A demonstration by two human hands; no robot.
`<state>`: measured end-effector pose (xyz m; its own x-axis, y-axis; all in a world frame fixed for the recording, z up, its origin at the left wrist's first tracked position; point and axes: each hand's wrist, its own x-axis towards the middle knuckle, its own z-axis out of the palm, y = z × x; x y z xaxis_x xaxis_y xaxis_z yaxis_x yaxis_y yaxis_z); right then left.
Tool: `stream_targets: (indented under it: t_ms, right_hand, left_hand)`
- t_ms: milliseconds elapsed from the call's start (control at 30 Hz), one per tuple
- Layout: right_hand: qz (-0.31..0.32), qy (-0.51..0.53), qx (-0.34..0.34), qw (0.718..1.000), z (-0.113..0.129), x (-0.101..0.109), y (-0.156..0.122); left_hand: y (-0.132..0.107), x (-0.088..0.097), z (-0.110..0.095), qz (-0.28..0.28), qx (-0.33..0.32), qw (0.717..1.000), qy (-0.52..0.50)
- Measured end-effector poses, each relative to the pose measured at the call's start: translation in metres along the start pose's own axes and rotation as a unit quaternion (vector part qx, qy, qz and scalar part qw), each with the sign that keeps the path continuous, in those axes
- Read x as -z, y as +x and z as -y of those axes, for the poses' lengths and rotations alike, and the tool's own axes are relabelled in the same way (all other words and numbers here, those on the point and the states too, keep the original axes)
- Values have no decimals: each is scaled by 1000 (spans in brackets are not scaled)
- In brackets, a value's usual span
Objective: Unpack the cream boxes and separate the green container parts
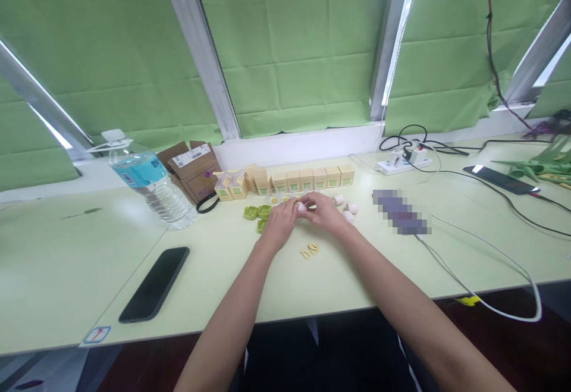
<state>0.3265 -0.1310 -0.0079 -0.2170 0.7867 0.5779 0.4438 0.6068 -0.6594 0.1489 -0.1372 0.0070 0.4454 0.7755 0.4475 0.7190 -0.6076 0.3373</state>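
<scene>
Pale-green worktop (pixel 214 285) bears a row of small boxes (pixel 306 180); before them, the left hand (pixel 281 222) and right hand (pixel 326 213) hold a pinkish-white piece (pixel 301 206) in narrowed fingers; nearer the front edge lie thin yellow loops (pixel 313 249).

This looks like an office, with a long desk (pixel 214 285), power strip (pixel 391 169) and green blinds (pixel 303 41).
</scene>
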Motion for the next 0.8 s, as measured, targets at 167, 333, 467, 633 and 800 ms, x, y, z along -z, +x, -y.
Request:
stream_targets:
  t_ms: [167, 333, 467, 633, 800]
  right_hand:
    - [3, -4, -3, 1000, 0, 0, 1]
    - [-1, 2, -11, 1000, 1, 0, 1]
    - [-1, 2, -14, 1000, 4, 1, 0]
    - [-3, 9, 6, 1000, -1, -1, -1]
    - [-3, 26, 8, 1000, -4, -3, -1]
  left_hand:
    - [0, -2, 2, -7, 0, 1000, 9]
    - [0, -5, 4, -14, 1, 1000, 6]
    - [-1, -5, 4, -12, 14, 1000, -24]
    - [-3, 0, 3, -23, 19, 994, -102]
    - [-3, 0, 5, -17, 37, 995, -96]
